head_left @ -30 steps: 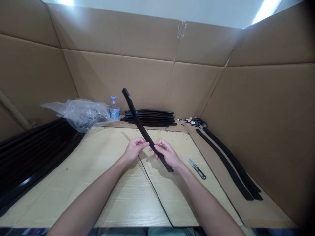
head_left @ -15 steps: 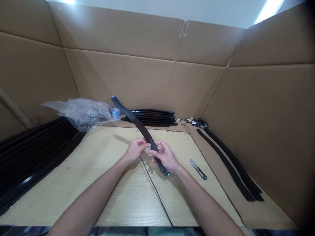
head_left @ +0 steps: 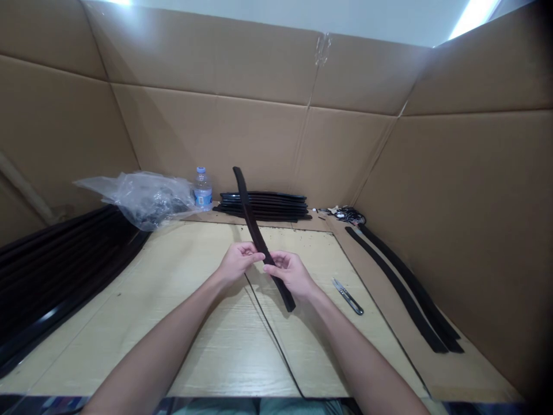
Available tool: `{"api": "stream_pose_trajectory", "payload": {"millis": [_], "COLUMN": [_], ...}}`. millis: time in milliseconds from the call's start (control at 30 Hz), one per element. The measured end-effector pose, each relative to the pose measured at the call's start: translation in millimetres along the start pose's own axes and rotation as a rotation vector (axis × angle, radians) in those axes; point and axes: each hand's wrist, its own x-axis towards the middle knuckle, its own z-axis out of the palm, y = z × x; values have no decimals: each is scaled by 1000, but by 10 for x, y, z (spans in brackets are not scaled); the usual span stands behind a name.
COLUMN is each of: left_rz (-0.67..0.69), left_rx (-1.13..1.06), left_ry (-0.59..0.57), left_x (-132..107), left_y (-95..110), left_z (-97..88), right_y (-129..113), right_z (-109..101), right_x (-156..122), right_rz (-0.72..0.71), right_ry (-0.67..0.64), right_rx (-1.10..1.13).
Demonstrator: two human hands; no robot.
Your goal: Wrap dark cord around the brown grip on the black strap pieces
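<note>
We pinch dark strip (head_left: 254, 229) mid-frame, left hand (head_left: 235, 264) and right hand (head_left: 294, 274) both on it, likely to keep it steady. Small snips (head_left: 348, 297) lie right of center on counter (head_left: 224, 351), probably for easy reach.

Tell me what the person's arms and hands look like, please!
The left hand and right hand are bare, with no gloves, rings or watch that I can see. The left forearm and right forearm are bare too, with no sleeves in view. They get slimmer toward the wrists, and I can't make out any markings.
</note>
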Motion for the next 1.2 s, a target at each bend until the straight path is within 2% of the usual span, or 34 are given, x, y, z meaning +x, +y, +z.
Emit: {"api": "stream_pose_trajectory", "payload": {"millis": [200, 400, 567, 733, 900, 1067, 1200], "left_rz": [16, 27, 24, 12, -20, -13, -5], "left_rx": [13, -30, -86, -106, -177, -185, -138], "left_ry": [-51, 37, -26, -30, -138, -143, -126], "left_x": [-12, 9, 35, 21, -14, -31, -51], "left_y": [-17, -10, -23, -78, -50, -20, -1], "left_z": [-9, 14, 35, 55, 108, 154, 174], "right_y": [-62, -98, -27, -69, -38, 15, -4], "right_z": [1, 3, 7, 54, 66, 36, 42], "right_x": [-41, -41, -6, -22, -39, -11, -6], "right_rz": [16, 6, 41, 6, -2, 54, 66], "right_ry": [-7, 5, 28, 41, 61, 72, 111], "right_rx": [84, 178, 149, 46, 128, 235, 201]}}
